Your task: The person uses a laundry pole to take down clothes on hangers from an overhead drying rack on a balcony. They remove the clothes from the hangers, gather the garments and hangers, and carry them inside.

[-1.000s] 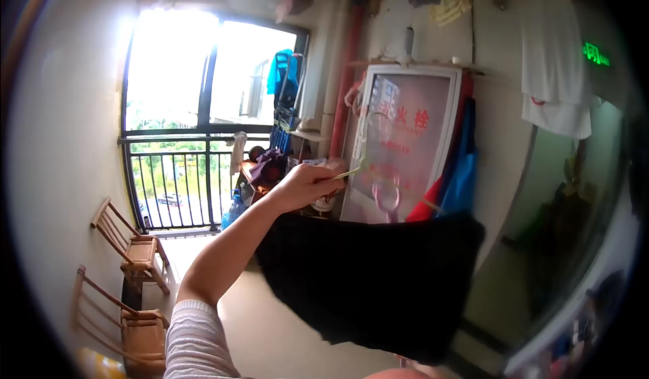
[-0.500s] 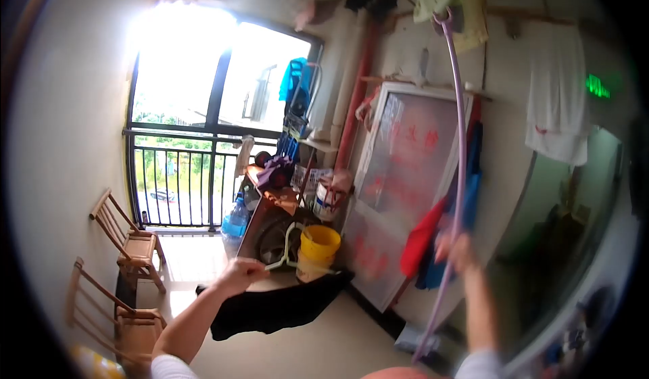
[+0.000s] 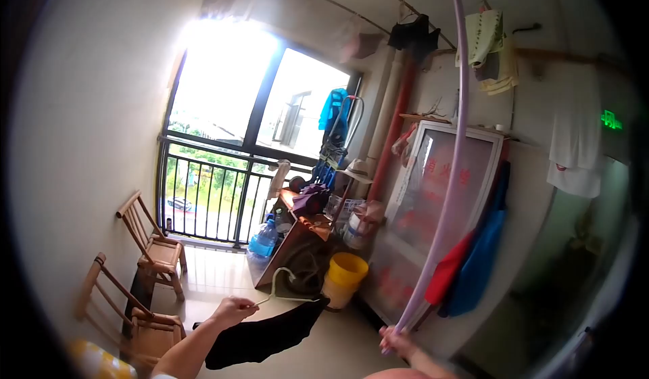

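In the lower middle of the head view, my left hand (image 3: 233, 309) is closed on one end of a pale clothes hanger (image 3: 276, 291). A black garment (image 3: 267, 338) hangs from that hanger, its cloth sagging below the bar. My right hand (image 3: 399, 343) grips the lower part of a long purple pole (image 3: 446, 223). That pole leans up to the right, and its upper end runs out of the frame beside a dark garment overhead.
Two bamboo chairs (image 3: 161, 254) stand along the left wall. Ahead are a railed window (image 3: 209, 196), a blue water bottle (image 3: 262, 240) and a yellow bucket (image 3: 346, 274). Clothes, including a black garment (image 3: 414, 35), hang overhead. A fire cabinet (image 3: 433, 176) stands right.
My right hand has come down and left in the view, and the pole's forked tip has risen out of frame. The view has tilted up. My left hand keeps the hanger.
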Demonstrator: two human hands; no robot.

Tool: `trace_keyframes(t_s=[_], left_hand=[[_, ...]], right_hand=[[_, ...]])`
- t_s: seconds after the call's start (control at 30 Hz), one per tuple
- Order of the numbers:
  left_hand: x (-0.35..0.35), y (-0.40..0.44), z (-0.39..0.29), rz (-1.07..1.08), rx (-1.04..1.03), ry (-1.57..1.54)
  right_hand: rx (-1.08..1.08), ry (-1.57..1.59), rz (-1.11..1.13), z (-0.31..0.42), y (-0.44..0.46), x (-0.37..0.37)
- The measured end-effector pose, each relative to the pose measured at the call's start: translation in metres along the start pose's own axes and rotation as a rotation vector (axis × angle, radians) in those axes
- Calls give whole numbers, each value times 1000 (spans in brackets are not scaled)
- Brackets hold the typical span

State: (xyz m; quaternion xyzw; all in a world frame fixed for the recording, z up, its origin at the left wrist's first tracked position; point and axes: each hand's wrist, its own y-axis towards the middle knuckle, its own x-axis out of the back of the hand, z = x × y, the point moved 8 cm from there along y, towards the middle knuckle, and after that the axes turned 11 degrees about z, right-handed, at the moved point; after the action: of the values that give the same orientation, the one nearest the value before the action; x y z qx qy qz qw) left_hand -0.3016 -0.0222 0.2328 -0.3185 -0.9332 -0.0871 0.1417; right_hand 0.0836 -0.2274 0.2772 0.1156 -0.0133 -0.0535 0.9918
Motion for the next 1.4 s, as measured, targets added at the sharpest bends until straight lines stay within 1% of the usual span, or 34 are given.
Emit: trace_keyframes(t_s=[0.07,0.1,0.17,0.2,0.23,0.3,0.33,0.37,0.43,0.47,0.5,0.57,0.63,0.73,0.83,0.97,1.03,1.1,1.13,1.23,1.27,1.33,1.4], left_hand=[[11,-18,21,22,103,-62],[15,-27,29,31,127,-54],[23,-31,36,36,134,-36],[23,-30,37,18,81,-2],[25,-32,37,-3,31,32],[25,-41,43,20,72,8],[25,-42,52,30,107,-70],[24,-46,63,45,150,-143],[23,-52,79,78,213,-223],[22,-52,84,85,220,-240],[20,-49,87,91,222,-255],[15,-43,88,67,244,-207],[6,-40,86,52,262,-199],[-8,-31,90,27,269,-205],[-22,-24,91,-11,262,-275],[-41,-15,109,-53,273,-326],[-44,-18,107,-97,270,-306],[-48,-19,120,-154,251,-383],[-49,-21,125,-181,244,-421],[-45,-29,125,-213,264,-392],[-44,-32,126,-224,259,-394],[-46,-34,130,-235,243,-399],[-48,-37,136,-242,280,-464]], right_hand=[[-18,113,-134,-28,0,-5],[253,30,-123,49,19,-20],[272,-84,-108,152,60,-29],[291,-145,-80,179,73,-32],[263,-113,-27,178,74,-41],[193,-62,65,170,66,-58],[224,8,8,159,67,-45],[270,-10,-24,169,77,-27],[370,-26,-122,222,95,-21],[432,-35,-174,263,107,-27],[485,-81,-80,297,120,-27],[462,-31,-108,346,138,-33],[413,7,33,381,162,-29],[432,-23,140,417,190,-33],[455,21,35,441,223,-18],[455,24,135,477,254,-23],[497,30,126,488,263,-28],[518,29,98,497,273,-30],[535,18,127,499,275,-35],[560,33,147,495,291,-42],[599,30,153,494,294,-45],[629,22,124,483,300,-52],[656,-8,96,481,305,-55]])
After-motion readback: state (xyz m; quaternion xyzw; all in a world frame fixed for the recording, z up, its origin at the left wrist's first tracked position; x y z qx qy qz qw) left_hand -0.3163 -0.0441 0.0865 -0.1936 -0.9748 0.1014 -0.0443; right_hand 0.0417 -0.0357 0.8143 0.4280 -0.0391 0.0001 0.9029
